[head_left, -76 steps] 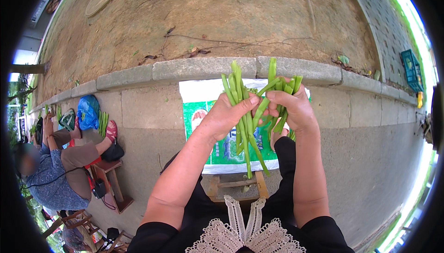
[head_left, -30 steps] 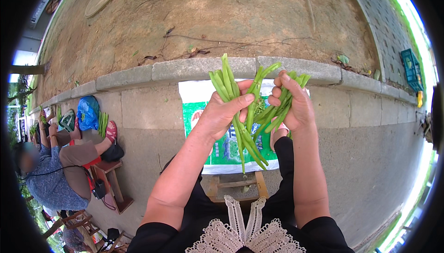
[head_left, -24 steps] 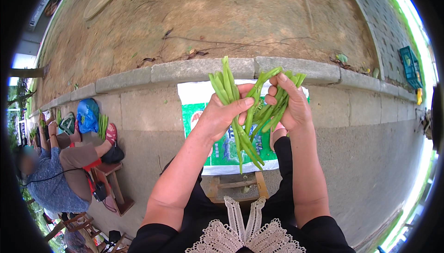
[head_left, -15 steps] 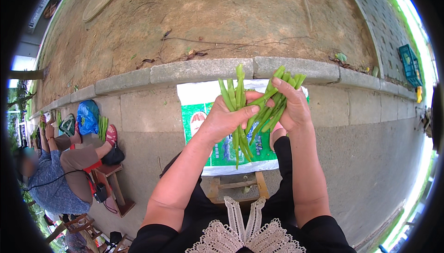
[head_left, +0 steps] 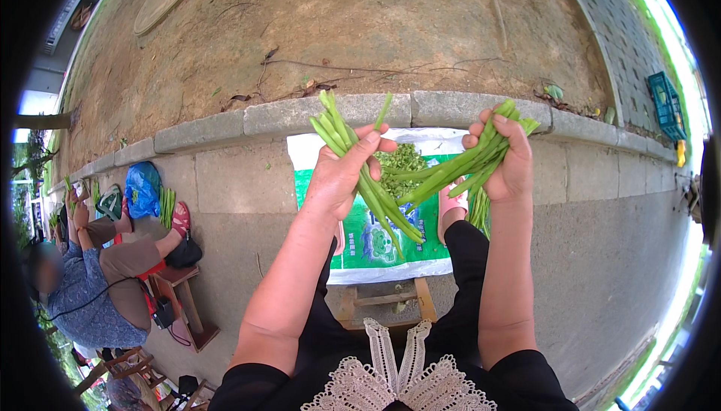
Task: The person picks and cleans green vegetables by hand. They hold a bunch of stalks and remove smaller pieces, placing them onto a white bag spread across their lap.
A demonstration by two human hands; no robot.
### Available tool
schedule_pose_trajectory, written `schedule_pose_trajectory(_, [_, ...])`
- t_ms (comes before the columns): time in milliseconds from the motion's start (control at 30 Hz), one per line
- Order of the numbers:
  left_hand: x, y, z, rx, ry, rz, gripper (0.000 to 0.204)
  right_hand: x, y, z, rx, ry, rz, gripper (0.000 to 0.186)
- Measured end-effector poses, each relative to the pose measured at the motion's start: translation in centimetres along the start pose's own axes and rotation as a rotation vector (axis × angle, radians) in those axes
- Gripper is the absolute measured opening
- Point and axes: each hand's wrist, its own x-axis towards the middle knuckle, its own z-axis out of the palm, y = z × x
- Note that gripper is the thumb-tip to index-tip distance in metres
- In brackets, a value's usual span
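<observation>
Stalks [head_left: 387, 210], green and slender, in the firm clasp of left hand [head_left: 342, 174], with thumb pressed across and loose ends trailing near and to the right. Out past the same thumb on the far side, one short green length [head_left: 384, 110]. In right hand [head_left: 512, 163], well apart from the left one and likewise closed tight, a second bunch [head_left: 460, 167], slanting left and near toward the first; contact between the two impossible to tell. Beneath both, green-and-white printed sheet [head_left: 308, 144], with a heap of small green pieces [head_left: 399, 157] on its far part, between the hands. Beside pink sandal [head_left: 447, 207] on the right, further long stalks [head_left: 481, 213], partly behind the right forearm. At the sheet's near edge, wooden stool [head_left: 425, 298], between black-trousered legs [head_left: 469, 264]. Just beyond the sheet, stone kerb [head_left: 330, 116], then brown earth [head_left: 375, 28]. Far right, blue-green crate [head_left: 665, 107]. On the left, seated person [head_left: 98, 294] in patterned blue, near blue plastic bag [head_left: 143, 189].
</observation>
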Motion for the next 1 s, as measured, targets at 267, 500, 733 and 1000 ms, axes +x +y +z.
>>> schedule_pose_trajectory(267, [0.5, 1.9, -2.3, 0.003, 0.176, 0.162, 0.027, 1.2, -4.6, -4.5, 0.186, 0.04, -0.243, 0.006])
schedule_pose_trajectory(500, [0.2, 1.6, -1.5, 0.038, 0.099, 0.187, 0.028, 1.1, -4.5, -4.3, 0.148, 0.149, -0.219, 0.009])
schedule_pose_trajectory(733, [-0.5, 0.3, 0.9, 0.11, -0.02, 0.109, 0.026, 0.7, -1.5, -1.5, -0.095, 0.077, -0.129, 0.018])
schedule_pose_trajectory(1000, [-0.9, -0.3, 1.7, 0.087, -0.142, 0.06, 0.023, -0.8, 2.3, 2.0, -0.418, -0.075, 0.064, 0.017])
